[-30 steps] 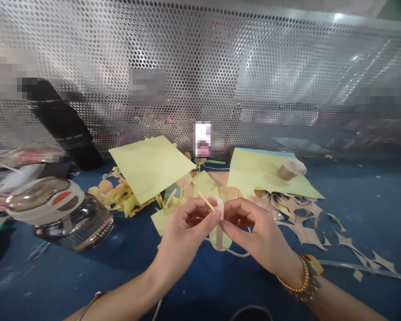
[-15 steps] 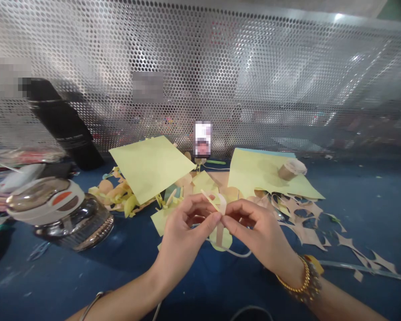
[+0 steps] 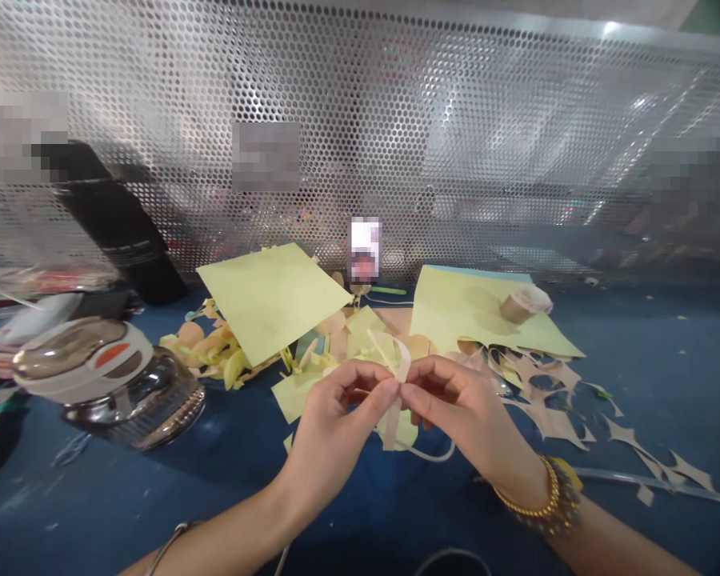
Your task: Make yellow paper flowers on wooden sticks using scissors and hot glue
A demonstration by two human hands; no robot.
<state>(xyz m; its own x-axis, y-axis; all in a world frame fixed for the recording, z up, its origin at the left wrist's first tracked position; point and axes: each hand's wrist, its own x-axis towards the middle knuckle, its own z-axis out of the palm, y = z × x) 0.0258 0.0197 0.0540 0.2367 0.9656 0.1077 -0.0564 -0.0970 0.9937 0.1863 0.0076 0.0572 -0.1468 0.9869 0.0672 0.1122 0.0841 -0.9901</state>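
Definitely looks mid-job, nowhere near wrapped up. Holding a pale strip [image 3: 404, 364] in both hands, thumbs and fingertips squeezed together at the meeting point of left hand [image 3: 330, 412] and right hand [image 3: 471, 412], above the near middle of the tabletop [image 3: 234, 496]. Curls over above the pinch, then hangs below in front of a rounded yellow-green piece [image 3: 409, 436]. Also seeing a thin yellow sliver [image 3: 381, 350] poking up just beside the curl. Can't tell if attached.

Progress-wise, plenty of cutting done, judging by the pinkish scraps [image 3: 543, 396] full of rounded gaps off to the right and the heap of yellow pieces [image 3: 207, 352] at left. Seemingly uncut so far: the big yellow sheet [image 3: 273, 300] lying partly over that heap. Not done with the strip either, at a guess, with both curl and tail looking loose. Can't make out any glue or fastening at the pinch.
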